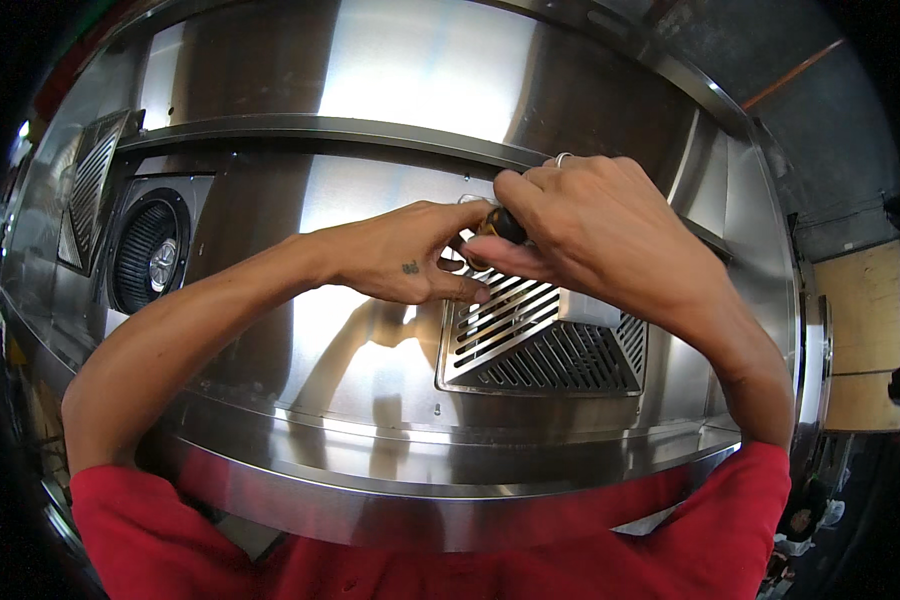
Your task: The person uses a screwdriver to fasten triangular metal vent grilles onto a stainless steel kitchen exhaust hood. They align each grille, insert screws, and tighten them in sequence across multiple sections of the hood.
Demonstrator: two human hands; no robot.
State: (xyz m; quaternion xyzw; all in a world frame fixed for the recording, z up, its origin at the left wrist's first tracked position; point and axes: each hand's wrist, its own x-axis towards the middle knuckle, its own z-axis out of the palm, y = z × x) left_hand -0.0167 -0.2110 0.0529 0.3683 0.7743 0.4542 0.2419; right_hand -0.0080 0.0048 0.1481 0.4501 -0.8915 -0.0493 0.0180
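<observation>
My right hand (602, 225) is closed round a screwdriver with a black and yellow handle (508, 226). Its shaft and tip are hidden among my fingers. Close against it, my left hand (407, 252) has its fingers bent together by the upper left corner of a slotted metal vent cover (548, 345); what they pinch, if anything, is hidden. The cover is raised, with slanted slotted sides, and lies on a broad stainless steel panel (360, 350). Both hands are over its upper part and hide some of it.
At the left, a round black fan (152, 255) sits in an opening in the panel. Another slotted cover (90, 190) leans beside it. A raised metal ledge (320, 127) crosses behind my hands. A rounded steel edge (440, 510) runs close to my body.
</observation>
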